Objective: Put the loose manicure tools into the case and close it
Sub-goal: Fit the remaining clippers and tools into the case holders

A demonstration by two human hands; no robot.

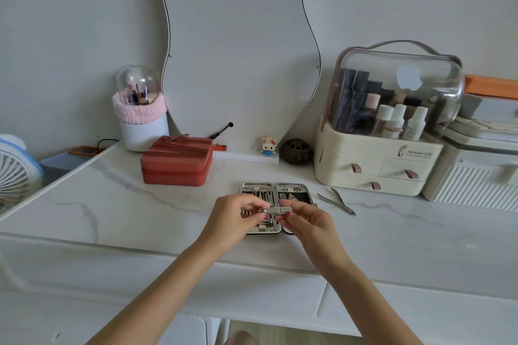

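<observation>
Obs., left to right. Left hand (234, 217) hangs over the left half of the open case (276, 208); thumb and fingertips pinch the left end of a nail clipper (278, 210), remaining fingers loosely curled. Clipper is held level, above the hinge line of the case, not touching it. Right hand (304, 220) pinches the clipper's right end, fingers bent in around it, palm toward the case's right half. So: both hands closed on one small tool, neither free.

Case lies flat on the marble table (112, 204), lid side and base side both showing rows of steel tools already seated. Well right of the case, apart from it, nippers (337, 200) lie loose on the table, near the cream drawer box (375, 165).

Judgement on the step in hand: clipper looks about to be seated. Best to fold its lever flat first, then let one hand release while the other slides it under an empty strap, long axis matching the neighbouring tools. Which slot is vacant I cannot tell; the hands cover it. Nippers remain to be stowed, case not yet closed.
</observation>
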